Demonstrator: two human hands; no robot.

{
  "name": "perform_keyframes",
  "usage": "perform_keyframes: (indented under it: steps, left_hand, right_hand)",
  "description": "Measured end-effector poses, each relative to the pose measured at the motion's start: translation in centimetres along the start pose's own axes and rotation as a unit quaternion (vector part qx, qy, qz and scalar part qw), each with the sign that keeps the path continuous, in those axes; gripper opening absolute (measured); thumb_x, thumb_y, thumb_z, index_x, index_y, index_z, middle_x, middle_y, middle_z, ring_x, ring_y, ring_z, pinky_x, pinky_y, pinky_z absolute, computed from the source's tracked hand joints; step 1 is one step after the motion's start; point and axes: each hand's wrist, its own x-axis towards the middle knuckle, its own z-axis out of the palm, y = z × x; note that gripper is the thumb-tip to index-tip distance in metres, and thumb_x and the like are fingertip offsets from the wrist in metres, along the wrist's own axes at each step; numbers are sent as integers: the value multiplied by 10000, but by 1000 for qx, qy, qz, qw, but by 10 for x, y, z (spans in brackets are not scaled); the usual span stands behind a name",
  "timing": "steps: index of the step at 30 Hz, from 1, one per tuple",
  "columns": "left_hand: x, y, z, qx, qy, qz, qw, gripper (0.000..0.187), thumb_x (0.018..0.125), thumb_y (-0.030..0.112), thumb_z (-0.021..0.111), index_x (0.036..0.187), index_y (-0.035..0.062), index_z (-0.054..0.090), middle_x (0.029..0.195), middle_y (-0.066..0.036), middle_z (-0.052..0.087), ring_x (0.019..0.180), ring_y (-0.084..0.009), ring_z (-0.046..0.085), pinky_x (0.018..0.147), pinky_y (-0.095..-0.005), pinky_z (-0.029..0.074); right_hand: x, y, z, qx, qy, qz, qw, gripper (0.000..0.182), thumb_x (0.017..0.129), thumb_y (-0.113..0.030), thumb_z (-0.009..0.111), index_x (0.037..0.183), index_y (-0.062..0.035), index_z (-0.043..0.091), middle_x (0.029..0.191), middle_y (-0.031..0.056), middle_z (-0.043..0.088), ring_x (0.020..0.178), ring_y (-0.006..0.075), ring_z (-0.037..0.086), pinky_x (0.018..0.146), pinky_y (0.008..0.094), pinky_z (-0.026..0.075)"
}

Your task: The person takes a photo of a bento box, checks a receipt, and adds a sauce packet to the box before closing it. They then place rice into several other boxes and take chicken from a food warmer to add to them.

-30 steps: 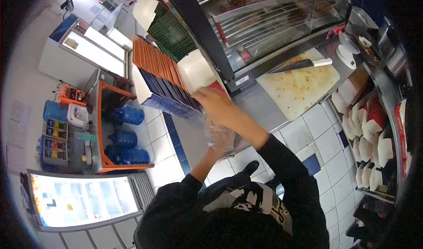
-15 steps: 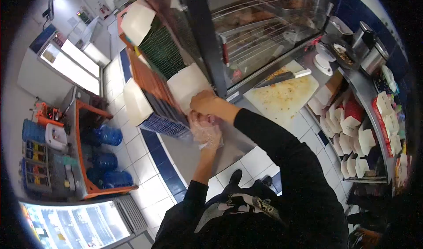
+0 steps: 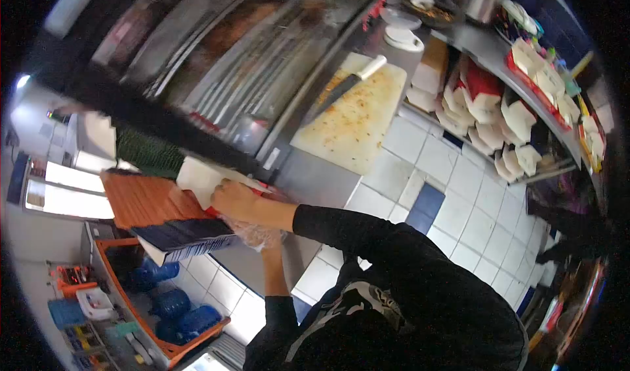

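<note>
A white carton with red parts (image 3: 195, 176) stands at the counter edge beside a stack of folded cardboard boxes (image 3: 161, 200) with orange-brown and dark blue sides. My right hand (image 3: 235, 202) is closed on the carton, its fingers curled over the white board. Close below it, my left hand (image 3: 252, 233) wears a clear plastic glove and lies against the blue end of the stack. My right wrist covers part of the left hand, so its fingers are hidden.
A knife (image 3: 341, 90) lies on a stained white cutting board (image 3: 377, 122). Behind the counter (image 3: 321, 182) stands a glass food warmer (image 3: 216, 56). Open white and red cartons (image 3: 518, 118) crowd the right shelf. Blue water jugs (image 3: 172, 303) sit in an orange-framed rack on the left.
My view has turned to the right, bringing the cutting board and shelf nearer the middle. Red parts of the carton now show by my right hand, which covers more of the gloved left hand.
</note>
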Motion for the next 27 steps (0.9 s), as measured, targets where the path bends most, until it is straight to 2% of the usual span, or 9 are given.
perform_keyframes:
  steps: [11, 14, 15, 17, 19, 22, 23, 25, 27]
  left_hand:
    - [-41, 71, -34, -164, 74, 138, 974, 396, 756, 87, 597, 1124, -23, 504, 1133, -208, 531, 1157, -405, 444, 1046, -502, 285]
    - [-79, 128, -26, -329, -42, 248, 910, 403, 760, 88, 600, 1135, -21, 496, 1132, -205, 529, 1158, -404, 444, 1040, -497, 297]
    - [-93, 148, -14, -377, -107, 278, 877, 406, 762, 88, 601, 1138, -20, 494, 1132, -203, 529, 1158, -404, 444, 1038, -495, 301]
    - [-120, 188, 21, -443, -236, 312, 807, 411, 765, 89, 602, 1146, -18, 489, 1131, -201, 527, 1159, -403, 443, 1034, -491, 309]
    - [-150, 216, 79, -443, -323, 309, 777, 416, 768, 89, 604, 1153, -16, 484, 1130, -199, 526, 1160, -402, 443, 1030, -487, 317]
    - [-203, 214, 213, -333, -380, 267, 821, 489, 744, 18, 594, 1206, -34, 440, 1211, -218, 466, 1169, -415, 428, 1025, -487, 317]
    - [-206, 214, 262, -278, -351, 220, 867, 486, 743, 9, 590, 1206, -29, 447, 1231, -211, 452, 1170, -399, 427, 1021, -470, 325]
    - [-207, 203, 373, -200, -294, 84, 931, 479, 764, 16, 587, 1222, -8, 449, 1240, -193, 443, 1158, -363, 433, 1012, -430, 339]
    - [-200, 186, 471, -203, -297, -143, 922, 475, 819, 74, 574, 1268, 18, 431, 1250, -182, 435, 1165, -333, 426, 1019, -386, 331]
  right_hand:
    - [-125, -92, -71, 216, 268, -52, 937, 142, 780, -208, 530, 868, -97, 522, 859, 64, 518, 906, 247, 544, 779, 415, 454]
    - [-219, -54, -111, 283, 381, -69, 877, 138, 786, -212, 516, 869, -104, 496, 846, 55, 499, 905, 243, 531, 780, 414, 447]
    - [-277, -19, -123, 346, 360, -93, 862, 193, 828, -189, 547, 956, -58, 608, 970, 100, 540, 935, 279, 524, 800, 416, 466]
    - [-388, 23, -119, 334, 442, 17, 832, 282, 770, -189, 574, 1022, -62, 585, 929, 132, 556, 890, 315, 556, 800, 463, 467]
    - [-499, 48, -113, 249, 409, 181, 859, 117, 706, -112, 590, 806, -61, 623, 882, 108, 609, 864, 306, 577, 742, 459, 479]
    - [-615, 45, -82, 81, 260, 554, 787, 327, 493, 26, 520, 808, -28, 589, 817, 119, 615, 775, 303, 588, 732, 404, 457]
    - [-648, 36, -64, 77, 194, 654, 727, 215, 712, 134, 504, 888, 43, 588, 830, 158, 616, 743, 334, 569, 719, 398, 462]
    - [-716, -11, 29, 127, 281, 820, 482, 181, 817, 89, 517, 975, 54, 596, 867, 171, 616, 794, 334, 587, 752, 409, 462]
    - [-754, -45, 83, 68, 111, 864, 486, 175, 888, 29, 503, 1025, 49, 609, 884, 162, 621, 858, 298, 606, 780, 403, 468]
